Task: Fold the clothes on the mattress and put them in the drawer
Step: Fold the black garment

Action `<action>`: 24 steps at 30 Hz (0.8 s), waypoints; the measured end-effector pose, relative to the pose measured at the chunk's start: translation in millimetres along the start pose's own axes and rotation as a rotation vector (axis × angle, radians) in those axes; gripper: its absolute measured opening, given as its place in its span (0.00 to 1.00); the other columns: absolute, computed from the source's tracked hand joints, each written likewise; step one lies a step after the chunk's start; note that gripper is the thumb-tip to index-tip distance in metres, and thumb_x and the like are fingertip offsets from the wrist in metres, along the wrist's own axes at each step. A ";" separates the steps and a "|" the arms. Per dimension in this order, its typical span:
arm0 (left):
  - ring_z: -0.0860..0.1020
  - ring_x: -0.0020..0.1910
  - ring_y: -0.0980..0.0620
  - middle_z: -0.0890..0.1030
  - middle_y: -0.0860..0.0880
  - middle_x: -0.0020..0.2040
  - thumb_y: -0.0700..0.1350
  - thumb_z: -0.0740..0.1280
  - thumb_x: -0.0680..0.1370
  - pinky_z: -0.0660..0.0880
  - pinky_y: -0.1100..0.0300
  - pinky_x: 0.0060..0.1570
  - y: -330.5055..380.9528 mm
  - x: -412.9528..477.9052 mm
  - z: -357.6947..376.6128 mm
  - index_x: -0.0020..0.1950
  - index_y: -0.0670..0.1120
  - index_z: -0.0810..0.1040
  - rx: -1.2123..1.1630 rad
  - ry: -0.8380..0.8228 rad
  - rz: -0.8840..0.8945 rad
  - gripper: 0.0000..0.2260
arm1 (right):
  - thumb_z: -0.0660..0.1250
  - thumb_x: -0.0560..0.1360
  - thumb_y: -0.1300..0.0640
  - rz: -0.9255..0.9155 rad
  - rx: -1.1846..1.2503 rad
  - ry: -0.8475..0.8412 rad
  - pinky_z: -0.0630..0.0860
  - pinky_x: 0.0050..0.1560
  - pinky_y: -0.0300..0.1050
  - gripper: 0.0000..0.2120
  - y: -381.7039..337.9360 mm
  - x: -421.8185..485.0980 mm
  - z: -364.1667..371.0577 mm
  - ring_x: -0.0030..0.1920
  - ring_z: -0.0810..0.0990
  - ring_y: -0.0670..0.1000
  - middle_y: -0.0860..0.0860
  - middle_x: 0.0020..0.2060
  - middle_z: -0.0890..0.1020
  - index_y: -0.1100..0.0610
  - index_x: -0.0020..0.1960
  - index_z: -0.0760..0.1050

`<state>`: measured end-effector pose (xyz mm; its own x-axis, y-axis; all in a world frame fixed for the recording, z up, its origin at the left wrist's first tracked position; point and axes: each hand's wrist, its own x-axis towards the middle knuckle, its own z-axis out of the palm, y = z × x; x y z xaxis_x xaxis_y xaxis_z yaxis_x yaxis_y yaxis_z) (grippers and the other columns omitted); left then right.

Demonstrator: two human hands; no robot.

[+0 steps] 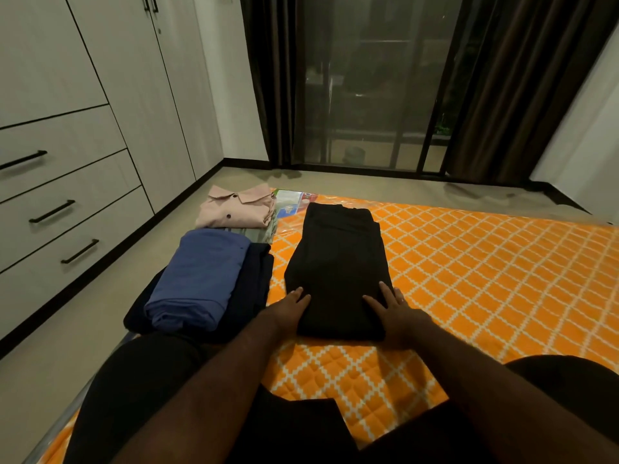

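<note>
Left hand (292, 306) and right hand (397, 311) flat, fingers straight, pressing near end of folded black trousers (338, 256); nothing gripped. Probably setting the crease against the mattress (485, 262).

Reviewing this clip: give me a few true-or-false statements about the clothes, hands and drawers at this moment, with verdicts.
1. The left hand and right hand lie flat on the black garment. True.
2. The blue garment lies right of the black garment. False: it lies to its left.
3. The pink shirt is folded, beyond the blue garment. True.
4. One drawer stands open. False: the drawers in view are shut.
</note>
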<state>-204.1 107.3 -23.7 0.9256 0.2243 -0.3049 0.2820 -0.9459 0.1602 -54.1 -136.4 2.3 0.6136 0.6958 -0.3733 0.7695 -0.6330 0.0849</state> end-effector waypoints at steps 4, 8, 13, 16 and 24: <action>0.50 0.82 0.42 0.40 0.43 0.83 0.39 0.69 0.79 0.59 0.53 0.78 -3.0 2.9 0.5 0.84 0.47 0.45 -0.009 0.004 0.012 0.41 | 0.73 0.74 0.43 -0.038 -0.080 0.088 0.77 0.63 0.61 0.42 -12.2 -3.1 -9.8 0.79 0.52 0.65 0.58 0.77 0.54 0.51 0.79 0.53; 0.51 0.82 0.41 0.40 0.42 0.83 0.40 0.70 0.79 0.60 0.53 0.77 -0.7 2.6 2.0 0.84 0.49 0.46 0.013 0.004 0.021 0.42 | 0.69 0.77 0.44 -0.050 -0.027 0.095 0.77 0.56 0.55 0.24 -10.8 -2.7 -20.7 0.67 0.71 0.59 0.55 0.66 0.70 0.51 0.69 0.68; 0.53 0.82 0.41 0.46 0.43 0.84 0.40 0.71 0.78 0.61 0.52 0.77 -2.2 6.6 -3.2 0.82 0.48 0.58 -0.093 0.106 0.041 0.36 | 0.63 0.77 0.62 0.024 0.376 0.141 0.74 0.40 0.43 0.10 1.5 1.9 -32.1 0.47 0.79 0.51 0.52 0.52 0.80 0.51 0.54 0.78; 0.58 0.80 0.42 0.48 0.44 0.84 0.43 0.71 0.79 0.63 0.53 0.76 -1.0 6.6 -4.9 0.83 0.48 0.57 -0.126 0.114 0.028 0.36 | 0.60 0.76 0.67 0.049 0.533 0.187 0.68 0.34 0.37 0.15 9.8 -0.1 -38.3 0.44 0.77 0.50 0.54 0.51 0.79 0.54 0.56 0.79; 0.56 0.80 0.39 0.52 0.42 0.82 0.50 0.76 0.74 0.62 0.47 0.77 -1.6 3.9 -1.4 0.79 0.58 0.64 -0.208 0.237 -0.011 0.37 | 0.60 0.77 0.68 0.064 0.708 0.308 0.79 0.46 0.49 0.15 11.0 2.5 -43.5 0.47 0.82 0.56 0.54 0.49 0.80 0.58 0.59 0.80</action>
<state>-200.6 110.0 -23.9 0.9485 0.3054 -0.0837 0.3148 -0.8806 0.3542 -36.4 -126.8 42.4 0.7546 0.6477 -0.1053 0.4976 -0.6694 -0.5517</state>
